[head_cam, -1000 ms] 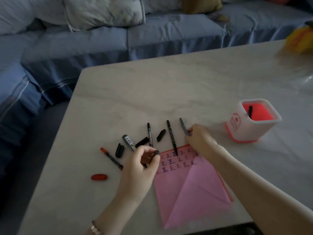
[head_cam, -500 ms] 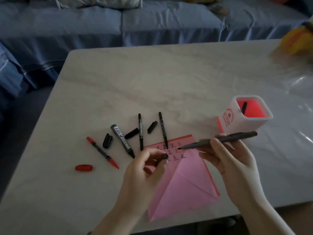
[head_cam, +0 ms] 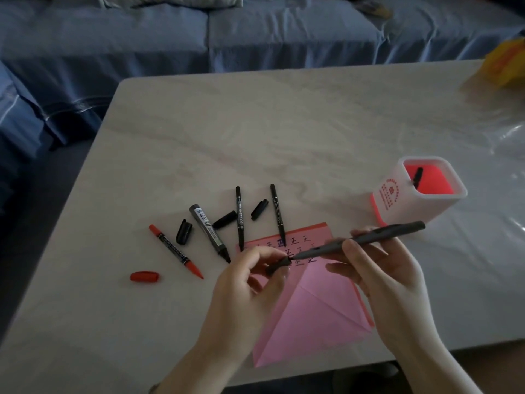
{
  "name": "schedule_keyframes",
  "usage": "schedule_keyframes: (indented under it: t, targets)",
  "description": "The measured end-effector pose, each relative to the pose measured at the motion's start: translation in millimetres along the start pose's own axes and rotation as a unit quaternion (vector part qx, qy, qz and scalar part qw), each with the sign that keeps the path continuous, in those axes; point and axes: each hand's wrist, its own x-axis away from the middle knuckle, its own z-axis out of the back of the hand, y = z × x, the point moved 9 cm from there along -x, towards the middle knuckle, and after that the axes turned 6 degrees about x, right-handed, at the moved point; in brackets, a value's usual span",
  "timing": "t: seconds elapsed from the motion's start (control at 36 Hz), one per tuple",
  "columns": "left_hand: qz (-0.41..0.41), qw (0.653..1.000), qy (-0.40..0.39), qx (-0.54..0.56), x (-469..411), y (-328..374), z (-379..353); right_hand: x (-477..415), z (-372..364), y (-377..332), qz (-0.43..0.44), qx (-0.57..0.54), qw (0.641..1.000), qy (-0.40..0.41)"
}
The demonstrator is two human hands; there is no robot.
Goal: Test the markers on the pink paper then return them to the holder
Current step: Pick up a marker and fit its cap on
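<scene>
My right hand (head_cam: 389,282) holds a black marker (head_cam: 366,237) level above the pink paper (head_cam: 309,311), tip pointing left. My left hand (head_cam: 244,288) pinches a black cap (head_cam: 279,264) right at that tip. The paper's upper part carries written test marks. On the table to the left lie a red marker (head_cam: 176,251), a red cap (head_cam: 144,276), a thick black marker (head_cam: 208,233) and two thin black markers (head_cam: 240,217) (head_cam: 277,214), all uncapped, with three loose black caps (head_cam: 184,231) (head_cam: 224,219) (head_cam: 259,209). The white holder (head_cam: 403,206) with a red inside stands at the right, one marker (head_cam: 417,177) in it.
The pale marble-look table (head_cam: 284,132) ends close to me and at the left. A blue sofa (head_cam: 255,32) runs along its far side. A yellow object (head_cam: 505,64) sits at the far right corner, with shiny clear film (head_cam: 508,137) below it.
My right hand picked a marker off the table and brought it over the paper, tip leftward. My left hand has moved the cap up to the tip.
</scene>
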Motion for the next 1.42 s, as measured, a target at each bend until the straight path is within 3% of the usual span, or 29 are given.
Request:
schedule_keyframes:
  t: [0.25,0.5,0.61,1.0,1.11,1.22,1.33,1.42]
  targets:
    - [-0.022,0.998,0.010,0.059,1.8,7.6,1.9,4.5,-6.4,13.2,-0.055,-0.032,0.998,-0.025]
    - [-0.094,0.995,-0.012,0.042,1.9,23.4,-4.7,5.7,-4.3,22.0,-0.096,-0.085,0.991,-0.038]
    - [-0.095,0.992,-0.070,0.048,2.0,29.0,-22.5,10.2,-11.0,32.6,-0.122,-0.065,0.989,-0.052]
    - [-0.132,0.989,-0.059,0.034,-0.5,28.6,-23.0,13.9,-0.6,47.7,-0.141,-0.017,0.989,-0.046]
    - [-0.114,0.991,-0.057,0.035,-1.4,21.0,-23.8,14.4,-4.9,49.9,-0.145,-0.029,0.988,-0.052]
    - [-0.034,0.996,-0.075,0.025,-10.5,5.9,-31.5,11.0,0.6,46.5,-0.162,-0.077,0.983,-0.028]
    - [-0.025,0.989,-0.123,-0.081,-22.8,-4.9,-43.1,0.1,24.0,15.7,-0.061,0.013,0.998,0.024]
    - [-0.020,0.989,-0.079,-0.126,-37.8,-9.7,-34.2,-2.4,66.8,-29.4,0.108,0.113,0.974,0.161]
